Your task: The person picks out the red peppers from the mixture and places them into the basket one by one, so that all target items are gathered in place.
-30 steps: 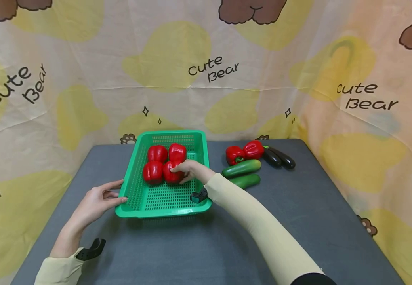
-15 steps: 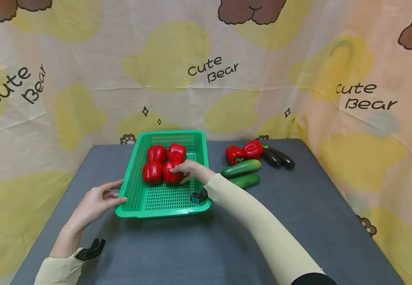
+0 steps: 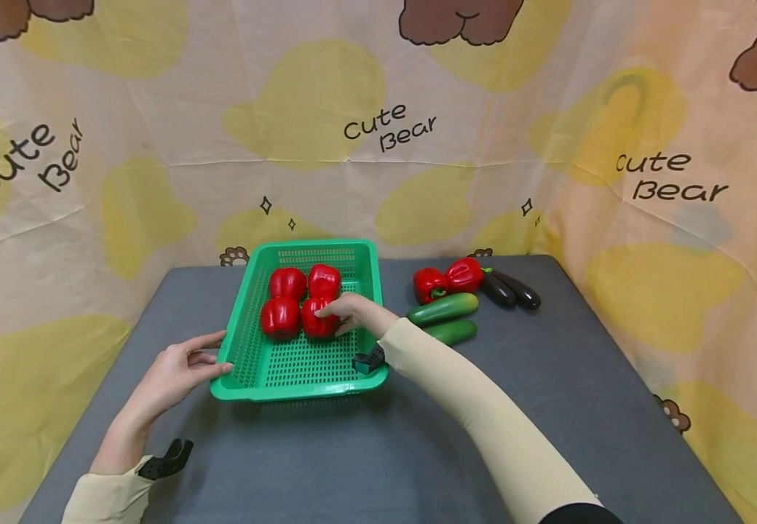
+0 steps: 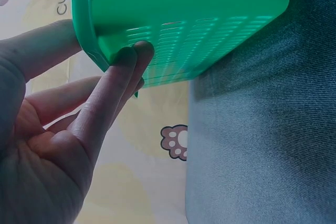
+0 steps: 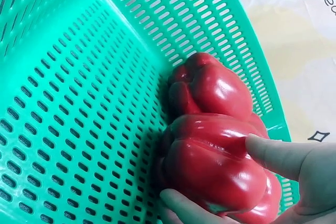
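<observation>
A green plastic basket with slotted walls holds several red bell peppers, grouped toward its far left. My left hand grips the basket's left rim between thumb and fingers. From the left wrist view, those fingers lie against the basket's outer side and edge. Inside the basket my right hand holds the near right bell pepper. The right wrist view has the thumb on one side of this pepper and a fingertip on the opposite side. Another bell pepper sits close beside it.
Right of the basket lie two red bell peppers, two green cucumbers and two dark eggplants. My right forearm crosses the basket's right rim. A patterned cloth hangs behind the grey table.
The pepper in my right hand has shifted very slightly right, opening a thin gap from the pepper on its left. My left hand and the basket hold their place.
</observation>
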`<act>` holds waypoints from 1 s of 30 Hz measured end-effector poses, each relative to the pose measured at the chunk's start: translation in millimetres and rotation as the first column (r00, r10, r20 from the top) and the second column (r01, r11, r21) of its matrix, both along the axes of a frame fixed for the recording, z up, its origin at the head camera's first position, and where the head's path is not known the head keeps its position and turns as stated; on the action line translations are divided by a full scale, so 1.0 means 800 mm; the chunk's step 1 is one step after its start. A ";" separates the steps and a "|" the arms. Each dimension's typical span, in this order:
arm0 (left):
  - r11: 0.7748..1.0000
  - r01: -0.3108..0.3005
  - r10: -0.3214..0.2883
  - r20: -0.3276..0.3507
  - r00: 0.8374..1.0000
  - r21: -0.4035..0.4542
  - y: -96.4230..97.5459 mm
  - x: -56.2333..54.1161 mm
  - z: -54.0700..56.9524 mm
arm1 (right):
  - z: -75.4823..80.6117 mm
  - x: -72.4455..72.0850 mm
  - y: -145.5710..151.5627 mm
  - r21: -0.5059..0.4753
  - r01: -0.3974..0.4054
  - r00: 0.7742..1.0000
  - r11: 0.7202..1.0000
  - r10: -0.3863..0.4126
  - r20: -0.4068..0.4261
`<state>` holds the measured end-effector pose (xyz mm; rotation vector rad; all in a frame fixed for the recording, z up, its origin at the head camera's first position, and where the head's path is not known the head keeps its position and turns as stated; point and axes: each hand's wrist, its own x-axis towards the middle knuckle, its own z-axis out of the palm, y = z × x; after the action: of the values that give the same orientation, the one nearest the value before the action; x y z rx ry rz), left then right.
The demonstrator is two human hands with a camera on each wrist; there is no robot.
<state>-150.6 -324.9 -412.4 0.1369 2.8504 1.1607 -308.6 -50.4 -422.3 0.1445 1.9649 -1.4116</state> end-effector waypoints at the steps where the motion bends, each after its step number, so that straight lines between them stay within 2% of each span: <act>1: 1.000 0.001 -0.001 -0.001 1.000 -0.002 0.000 0.000 0.000 | 0.001 0.000 0.001 0.001 -0.002 1.000 1.000 0.002 -0.002; 13: 1.000 -0.004 0.004 0.005 1.000 -0.011 -0.001 -0.001 0.002 | 0.015 0.006 0.008 0.038 -0.027 0.997 0.999 0.029 -0.066; 17: 1.000 -0.006 0.006 0.008 1.000 -0.018 -0.001 -0.001 0.000 | 0.022 0.009 0.014 0.021 -0.032 0.997 0.999 0.033 -0.068; 22: 1.000 -0.008 0.008 0.015 1.000 -0.021 -0.001 -0.001 0.001 | 0.039 0.014 0.029 -0.040 -0.057 0.996 0.998 0.054 -0.075; 30: 1.000 -0.004 0.004 0.018 1.000 -0.014 -0.001 -0.001 0.000 | 0.072 0.012 0.064 -0.089 -0.161 0.979 0.983 0.148 -0.141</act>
<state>-151.3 -325.4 -412.1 0.1203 2.8441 1.1369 -299.3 0.5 -364.8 -0.1499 1.9614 -1.4446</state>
